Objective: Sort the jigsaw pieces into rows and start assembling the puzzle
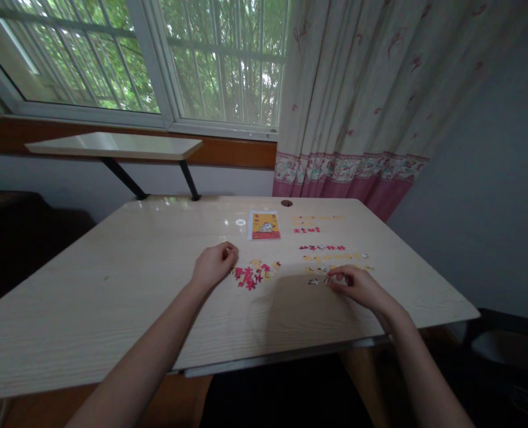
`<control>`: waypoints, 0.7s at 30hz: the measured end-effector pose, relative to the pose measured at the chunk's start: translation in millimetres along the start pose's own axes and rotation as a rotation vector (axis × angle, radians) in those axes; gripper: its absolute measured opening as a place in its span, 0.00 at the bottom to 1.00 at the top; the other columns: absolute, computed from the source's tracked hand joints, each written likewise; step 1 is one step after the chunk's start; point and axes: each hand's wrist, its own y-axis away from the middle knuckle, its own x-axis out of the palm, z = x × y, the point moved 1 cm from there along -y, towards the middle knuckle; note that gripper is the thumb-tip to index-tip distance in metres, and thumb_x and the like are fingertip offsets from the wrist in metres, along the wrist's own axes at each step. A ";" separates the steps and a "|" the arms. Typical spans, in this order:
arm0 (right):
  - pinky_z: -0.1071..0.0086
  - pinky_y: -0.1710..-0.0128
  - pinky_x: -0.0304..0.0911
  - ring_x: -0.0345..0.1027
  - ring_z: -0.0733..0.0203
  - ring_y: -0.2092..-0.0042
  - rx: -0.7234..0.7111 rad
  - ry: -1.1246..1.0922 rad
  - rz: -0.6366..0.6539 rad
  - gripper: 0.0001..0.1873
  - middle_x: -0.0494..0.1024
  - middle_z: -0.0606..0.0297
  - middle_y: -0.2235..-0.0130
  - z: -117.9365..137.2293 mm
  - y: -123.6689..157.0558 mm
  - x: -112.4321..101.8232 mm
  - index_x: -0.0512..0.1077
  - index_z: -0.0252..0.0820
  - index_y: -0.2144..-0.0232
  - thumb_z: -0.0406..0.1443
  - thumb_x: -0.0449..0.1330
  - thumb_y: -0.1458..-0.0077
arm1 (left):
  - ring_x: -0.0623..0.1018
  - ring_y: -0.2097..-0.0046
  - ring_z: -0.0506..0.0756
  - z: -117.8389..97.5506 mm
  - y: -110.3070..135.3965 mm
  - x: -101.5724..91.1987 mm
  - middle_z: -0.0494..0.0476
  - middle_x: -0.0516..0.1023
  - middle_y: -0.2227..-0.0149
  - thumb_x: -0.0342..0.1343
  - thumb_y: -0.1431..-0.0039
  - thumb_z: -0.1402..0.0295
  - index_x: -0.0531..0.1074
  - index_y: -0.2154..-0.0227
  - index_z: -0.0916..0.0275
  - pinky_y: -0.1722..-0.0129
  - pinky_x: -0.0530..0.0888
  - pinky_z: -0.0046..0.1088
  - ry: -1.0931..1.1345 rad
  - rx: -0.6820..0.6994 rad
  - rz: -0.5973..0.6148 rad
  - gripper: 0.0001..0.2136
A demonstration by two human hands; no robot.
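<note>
My right hand (354,285) is at the right of the table, thumb and forefinger bent around a small white-and-black jigsaw puzzle piece (327,281) at the tabletop. Just left of it lies another white puzzle piece (313,282). Rows of sorted pieces stretch beyond this hand, among them a yellow row (335,257) and a pink row (321,247). My left hand (214,263) rests on the table with its fingers curled in; whatever may be inside is hidden. Close to its right side is a loose heap of pink and yellow puzzle pieces (248,277).
A picture card (264,226) with a white animal on yellow and pink lies behind the heap. Farther right are more yellow pieces (320,217) and a short pink row (307,230). A raised shelf (116,144) stands at the table's back left, near a cable hole (286,203) and curtain (335,119).
</note>
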 end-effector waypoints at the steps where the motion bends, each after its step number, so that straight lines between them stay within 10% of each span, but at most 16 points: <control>1: 0.70 0.71 0.58 0.63 0.64 0.71 -0.008 0.011 -0.001 0.13 0.73 0.63 0.67 7.4 -2.2 -0.1 0.74 0.44 0.63 0.36 0.60 0.54 | 0.72 0.73 0.53 0.0 0.0 0.0 0.53 0.76 0.75 0.45 0.45 0.59 0.72 0.67 0.58 0.75 0.59 0.25 0.001 0.008 0.002 0.13; 12: 0.69 0.63 0.60 0.68 0.60 0.62 -0.330 0.255 0.219 0.09 0.75 0.57 0.64 152.0 -86.5 61.7 0.72 0.38 0.65 0.35 0.59 0.50 | 0.72 0.74 0.53 -0.2 0.3 0.1 0.52 0.76 0.76 0.44 0.45 0.60 0.72 0.67 0.59 0.75 0.59 0.25 0.014 0.030 -0.022 0.13; 21: 0.67 0.63 0.62 0.70 0.52 0.57 -0.241 0.370 0.304 0.14 0.76 0.50 0.59 160.7 -115.8 90.5 0.73 0.34 0.63 0.36 0.62 0.53 | 0.72 0.75 0.53 -1.6 0.7 -1.2 0.52 0.75 0.76 0.44 0.44 0.59 0.72 0.66 0.59 0.76 0.59 0.25 -0.001 0.044 -0.035 0.14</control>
